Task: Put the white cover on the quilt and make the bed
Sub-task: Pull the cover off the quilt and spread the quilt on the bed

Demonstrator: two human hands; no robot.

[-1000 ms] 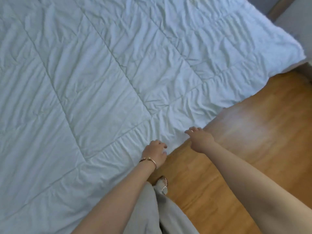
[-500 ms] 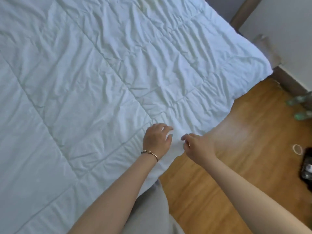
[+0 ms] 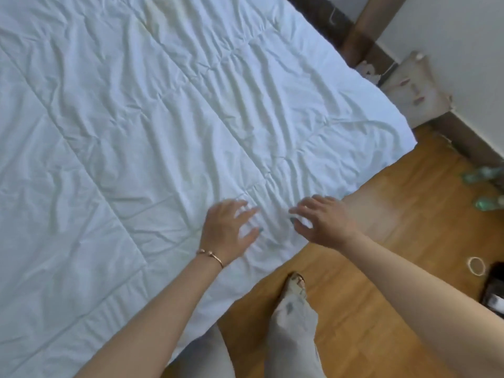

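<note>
Head view: a white quilt point(image 3: 141, 137) lies spread flat across the bed, creased and stitched into large squares, its near edge hanging over the side toward the wooden floor point(image 3: 381, 241). The left hand point(image 3: 227, 230), with a thin bracelet point(image 3: 211, 256) on its wrist, is over the quilt near that edge, its fingers point(image 3: 245, 214) spread and nearly straight, holding nothing; whether the palm presses the fabric cannot be told. The right hand point(image 3: 324, 222) is just beside it at the quilt's edge, fingers splayed and loosely bent, also gripping nothing. One sandalled foot point(image 3: 296, 282) stands on the floor close to the bed. A small white ring point(image 3: 476, 266) lies on the floor at right.
</note>
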